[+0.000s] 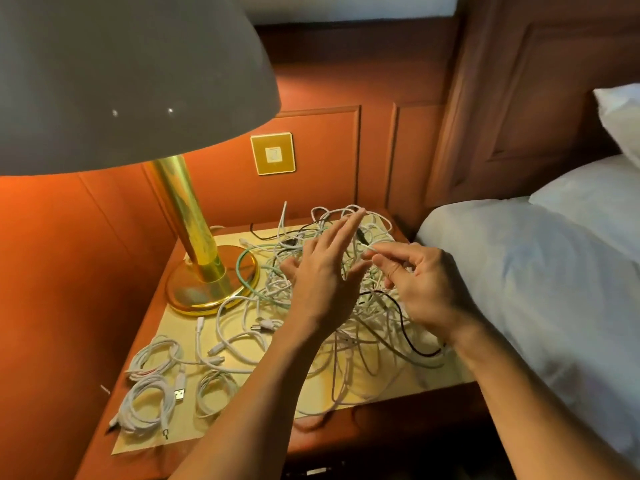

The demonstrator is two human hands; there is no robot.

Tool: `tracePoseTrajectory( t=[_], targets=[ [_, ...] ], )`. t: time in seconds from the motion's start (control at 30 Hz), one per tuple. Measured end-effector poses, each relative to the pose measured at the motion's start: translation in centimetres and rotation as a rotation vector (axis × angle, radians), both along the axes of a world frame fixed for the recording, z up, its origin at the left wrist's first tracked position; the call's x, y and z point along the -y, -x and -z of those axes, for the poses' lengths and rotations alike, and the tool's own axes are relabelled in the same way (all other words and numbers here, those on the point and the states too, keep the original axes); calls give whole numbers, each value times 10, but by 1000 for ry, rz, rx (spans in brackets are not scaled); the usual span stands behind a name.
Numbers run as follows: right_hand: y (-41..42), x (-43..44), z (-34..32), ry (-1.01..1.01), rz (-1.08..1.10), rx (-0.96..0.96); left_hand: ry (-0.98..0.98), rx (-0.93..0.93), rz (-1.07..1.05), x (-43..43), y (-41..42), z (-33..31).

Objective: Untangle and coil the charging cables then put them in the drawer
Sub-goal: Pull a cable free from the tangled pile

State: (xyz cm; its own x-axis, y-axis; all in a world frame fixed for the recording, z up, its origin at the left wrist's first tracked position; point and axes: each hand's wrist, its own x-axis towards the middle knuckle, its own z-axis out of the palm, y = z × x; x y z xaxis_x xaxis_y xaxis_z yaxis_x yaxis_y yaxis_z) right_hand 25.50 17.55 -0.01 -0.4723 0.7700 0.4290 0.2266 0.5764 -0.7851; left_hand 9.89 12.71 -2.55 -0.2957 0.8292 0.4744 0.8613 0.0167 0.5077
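On the nightstand [162,323], right hand [422,289] pinches a tangled cable [367,250].

A lamp [121,74] with a grey shade and brass base [211,289] stands at the back left corner of the nightstand [152,341]. A brass switch plate [273,153] sits on the panelled wall behind. A white-sheeted bed [519,271] with pillows [595,192] lies just beside the right edge.

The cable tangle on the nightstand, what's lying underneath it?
A pale yellow mat shows under the cable tangle and around its edges. Dense loops cover the middle, so anything there is hidden.
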Motion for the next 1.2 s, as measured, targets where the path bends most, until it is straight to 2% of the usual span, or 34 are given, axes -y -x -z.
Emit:
tracePoseTrajectory(
  t=[0.1,0.17,0.3,0.33,0.4,0.47,0.53,0.63,0.8,0.87,0.97,1.07,1.13,1.2],
  targets=[
    [-13,-3,-5,32,-36,-62,-92,-84,1,-10,2,-1],
    [-21,-5,-7,57,-5,-121,-157,-103,-67,-13,11,0],
    [-33,-8,-9,85,29,-186,-266,-322,-230,-7,17,-12],
    [-35,-8,-10,81,26,-191,-332,-328,-271,-6,18,-18],
    [-38,-9,-11,44,40,-158,-527,-227,-321,0,23,-29],
    [-42,-11,-10,-20,63,-80,-706,-5,-257,6,33,-39],
    [-42,-12,-8,-71,73,-28,-757,176,-233,13,38,-51],
    [-39,-15,-6,-121,98,-38,-748,219,-209,22,40,-65],
    [-39,-19,-12,-166,322,-202,-585,-148,-125,31,56,-71],
    [-40,-17,-18,-163,310,-248,-483,-232,-20,35,56,-70],
    [-35,-8,-23,-163,228,-278,-438,-216,79,39,54,-68],
    [-31,-5,-24,-211,325,-355,-434,-185,19,41,59,-66],
    [-34,-10,-25,-297,417,-350,-403,-108,-38,42,66,-63],
    [-38,-16,-23,-411,413,-250,-356,62,-78,42,68,-58]
  ],
)
